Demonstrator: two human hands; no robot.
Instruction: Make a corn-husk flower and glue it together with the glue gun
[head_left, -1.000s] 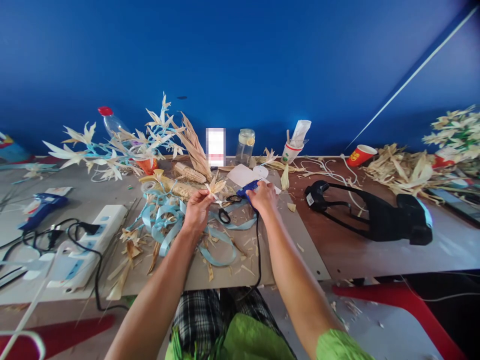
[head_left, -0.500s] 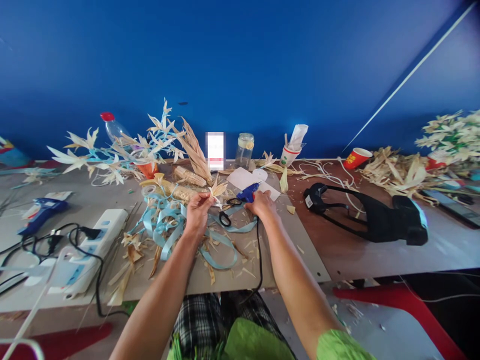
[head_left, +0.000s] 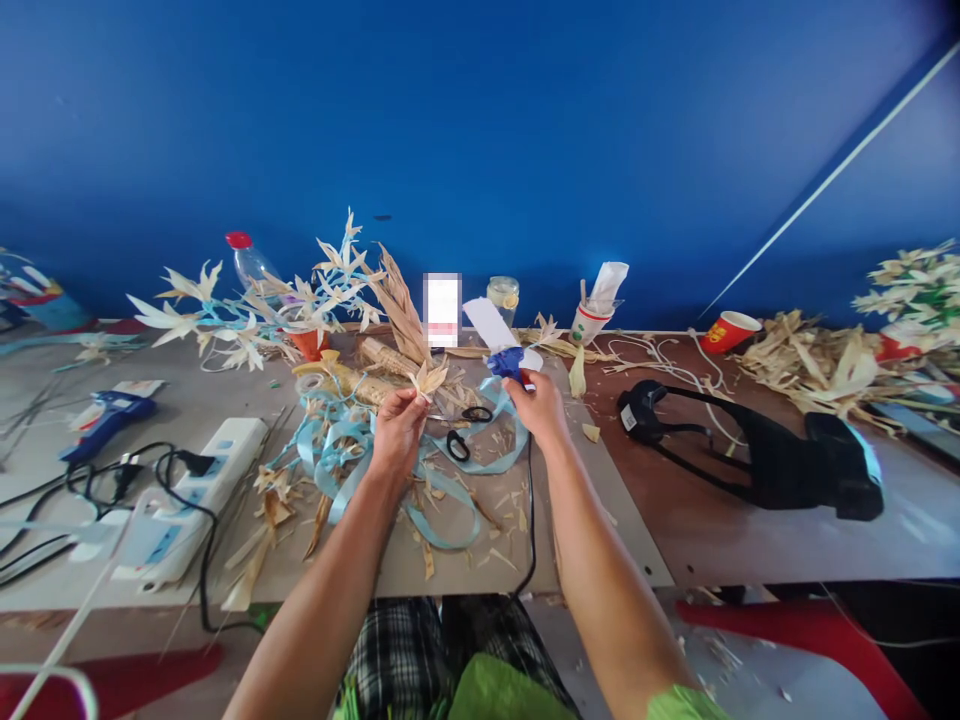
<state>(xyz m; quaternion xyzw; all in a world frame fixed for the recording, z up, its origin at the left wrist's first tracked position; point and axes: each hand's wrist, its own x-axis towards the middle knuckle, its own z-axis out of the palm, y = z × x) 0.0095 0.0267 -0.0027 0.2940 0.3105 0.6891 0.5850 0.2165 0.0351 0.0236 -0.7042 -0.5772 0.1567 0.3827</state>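
Dried, pale corn-husk flower [head_left: 427, 380] is pinched at its base by the closed fingertips of the left hand [head_left: 397, 425], above the middle of the grey table [head_left: 487, 545], over loops of light-blue ribbon [head_left: 352, 452]. It is judged light, brittle and easily crushed, so best taken at the bound base. A small blue glue gun [head_left: 508, 362] is gripped in the closed right hand [head_left: 538, 405]. Compared with 0.5 s ago, the gun is raised off the table, and a white paper sheet [head_left: 486, 320] appears lifted with it.

Scissors [head_left: 465, 430] on table [head_left: 720, 520], between hands.
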